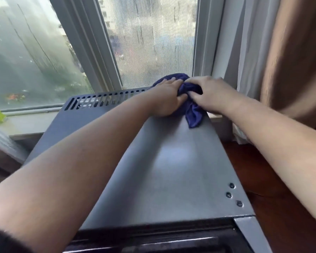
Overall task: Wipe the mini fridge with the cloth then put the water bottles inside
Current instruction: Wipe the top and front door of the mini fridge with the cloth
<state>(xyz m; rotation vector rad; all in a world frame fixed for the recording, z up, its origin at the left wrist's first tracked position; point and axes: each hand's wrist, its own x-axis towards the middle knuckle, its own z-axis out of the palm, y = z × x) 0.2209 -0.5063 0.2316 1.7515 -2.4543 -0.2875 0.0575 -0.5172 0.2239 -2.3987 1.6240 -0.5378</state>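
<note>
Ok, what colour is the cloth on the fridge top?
Dark blue; the cloth shows best in the head view.

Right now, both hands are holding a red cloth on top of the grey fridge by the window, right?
Not quite: the head view shows the cloth is dark blue, not red. The left hand and right hand do both hold it on top of the grey mini fridge by the window.

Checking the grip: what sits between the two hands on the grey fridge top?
A bunched dark blue cloth; the left hand and right hand both hold it, head view.
</note>
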